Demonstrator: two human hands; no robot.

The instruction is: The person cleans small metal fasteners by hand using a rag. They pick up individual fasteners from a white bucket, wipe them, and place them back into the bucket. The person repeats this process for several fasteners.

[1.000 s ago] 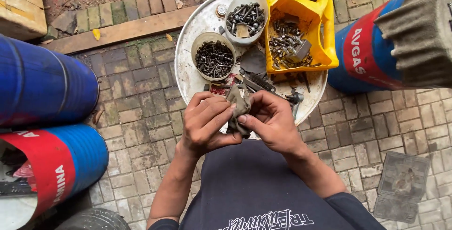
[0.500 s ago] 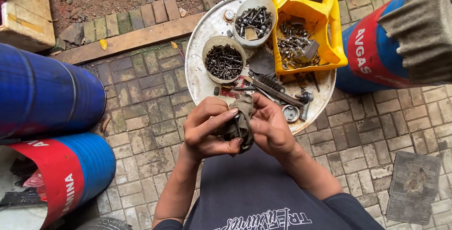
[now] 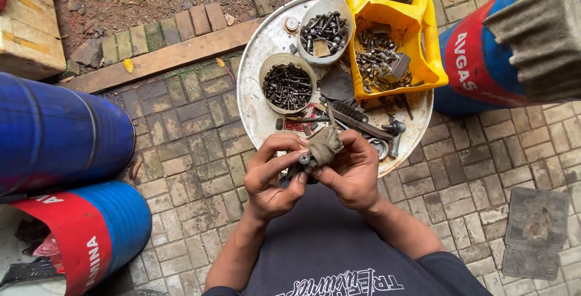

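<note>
My left hand and my right hand meet in front of my chest. Together they grip a dirty grey-brown rag wrapped around a small metal bolt, whose round head shows between my left fingers. Just beyond my hands lies a round white metal tray on the brick paving. On it stand a cream bowl of dark screws, a second bowl of bolts and a cut-open yellow jug full of metal fasteners. A wire brush and loose bolts lie on the tray's near side.
Blue drums lie on my left, one with a red band. Another blue and red drum lies at the right under a grey cloth. A wooden plank borders bare soil behind. A flat dark panel lies on the paving at right.
Both hands have lifted slightly off the tray edge toward me and turned the rag around the bolt. The camera has tilted, so the tray sits lower and more centred.
</note>
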